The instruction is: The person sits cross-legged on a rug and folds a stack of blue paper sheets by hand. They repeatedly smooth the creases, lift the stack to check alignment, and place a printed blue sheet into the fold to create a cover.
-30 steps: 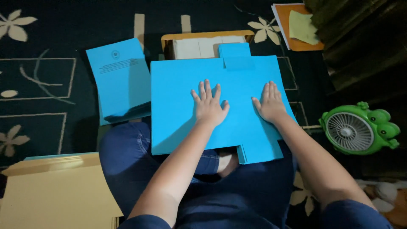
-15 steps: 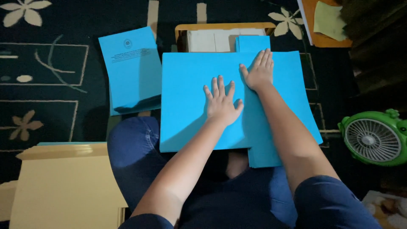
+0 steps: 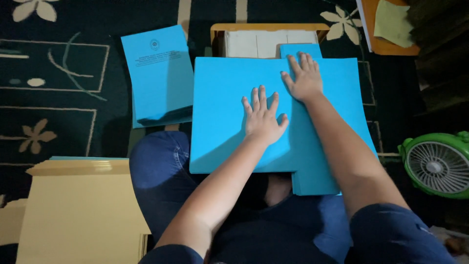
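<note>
Far left at the bottom there's a stack of cream paper [image 3: 78,215] on the dark flowered carpet [image 3: 58,73], with a thin blue edge peeking out from under its top. Next over, a pile of blue booklets [image 3: 159,73] with dark print on the cover lies on the carpet, just beside the big sheet.

Middle of the view: a large blue sheet [image 3: 220,117] sits across the person's lap, over knees in dark blue trousers [image 3: 156,171]. The left hand [image 3: 262,120] is pressed flat on it, fingers spread, grip apart and holding nothing. The right hand [image 3: 304,76] is also flat with open fingers near the sheet's top edge, partly over a smaller blue tab [image 3: 299,49] sticking out above it.

Behind the sheet there's a wooden tray [image 3: 268,28] with white paper [image 3: 254,44] in it. Top right, an orange folder [image 3: 391,44] with a pale green sheet [image 3: 393,19] on it. Far right, a green fan [image 3: 436,165] on the floor.
</note>
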